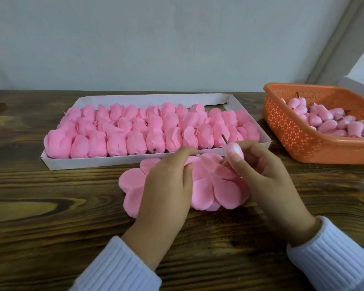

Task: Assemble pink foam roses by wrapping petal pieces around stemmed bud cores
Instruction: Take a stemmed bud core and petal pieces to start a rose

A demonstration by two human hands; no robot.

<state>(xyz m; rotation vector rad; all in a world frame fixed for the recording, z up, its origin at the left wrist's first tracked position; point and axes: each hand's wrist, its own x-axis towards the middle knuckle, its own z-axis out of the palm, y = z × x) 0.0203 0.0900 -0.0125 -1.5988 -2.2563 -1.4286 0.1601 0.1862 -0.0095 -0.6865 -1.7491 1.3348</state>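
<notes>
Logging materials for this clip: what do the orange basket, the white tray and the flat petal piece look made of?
Orange basket: moulded plastic, perforated walls, slight gloss. White tray: likely thin card, folded corners, matte. Petal piece: probably soft foam, matte, thick edges.

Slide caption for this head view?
Right hand holds a stemmed bud core over flat petal pieces pinched by the left hand; tray of finished roses behind, basket of cores at right.

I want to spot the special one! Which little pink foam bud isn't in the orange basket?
The pink foam bud pinched by the right hand; the rest lie in the orange plastic basket.
</notes>
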